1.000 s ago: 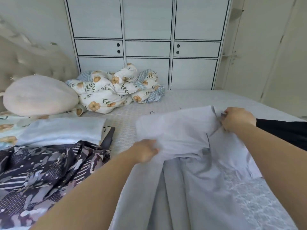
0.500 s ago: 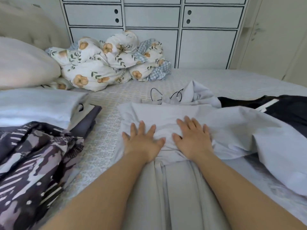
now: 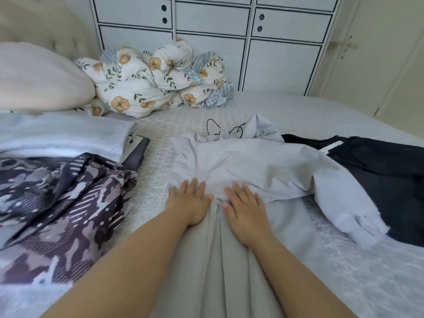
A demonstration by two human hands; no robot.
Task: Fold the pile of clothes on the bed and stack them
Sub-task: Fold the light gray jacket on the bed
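Two bare hands lie flat, side by side, on a pale grey garment (image 3: 241,161) spread across the middle of the bed (image 3: 321,109). The left hand (image 3: 189,200) has its fingers straight and slightly spread, palm down, pressing the cloth near the garment's left edge; the right hand (image 3: 246,203) rests just beside it, fingers likewise straight and lightly fanned, palm down on the fabric. Neither hand grips or pinches anything. Between the two hands the cloth gathers into long pleats that run toward the viewer between the forearms. The garment's upper part lies folded over, and one sleeve (image 3: 348,203) trails off to the right, its cuff lying on a black garment (image 3: 378,171) that has a white stripe near its top edge. At the far end of the grey garment thin black cords (image 3: 213,129) curl up from bunched fabric. To the left, well apart from the hands, a dark patterned garment (image 3: 66,203) in purple, grey and white lies rumpled, partly over a folded stack topped by a light blue folded piece (image 3: 68,136) with darker grey cloth beneath. Farther back sit a pale pink pillow (image 3: 39,79) and a crumpled floral quilt (image 3: 149,83), against a white wardrobe (image 3: 229,31) with black-lined drawers.
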